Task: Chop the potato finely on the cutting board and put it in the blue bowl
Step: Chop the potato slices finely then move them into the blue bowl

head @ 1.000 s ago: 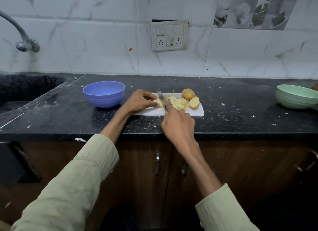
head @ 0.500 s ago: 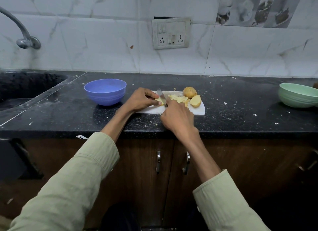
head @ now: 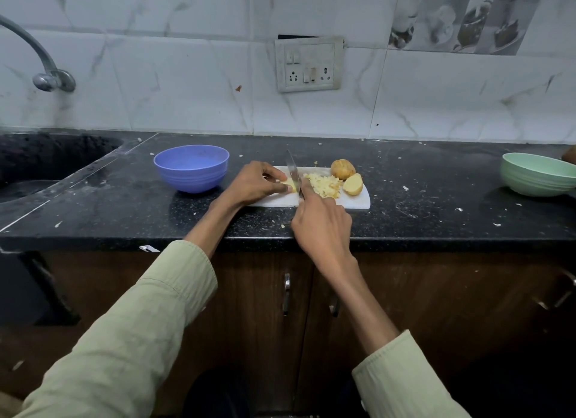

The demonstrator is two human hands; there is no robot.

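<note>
A white cutting board (head: pixel 353 201) lies on the black counter. My left hand (head: pixel 257 183) pinches a small yellow potato piece (head: pixel 289 187) on the board's left part. My right hand (head: pixel 321 222) grips a knife (head: pixel 293 172), whose blade stands tip-up right beside that piece. A heap of finely chopped potato (head: pixel 321 184) lies just right of the blade. A whole potato (head: pixel 342 169) and a cut half (head: pixel 353 184) sit at the board's right end. The blue bowl (head: pixel 191 168) stands left of the board, with nothing visible inside.
A green bowl (head: pixel 536 174) stands at the counter's far right. A dark sink (head: pixel 37 162) with a metal tap (head: pixel 43 71) fills the left. A wall socket panel (head: pixel 309 63) hangs behind the board. Small scraps dot the counter (head: pixel 436 218).
The knife blade has risen from its lower position half a second ago and now stands higher beside the held piece. My left hand keeps its hold.
</note>
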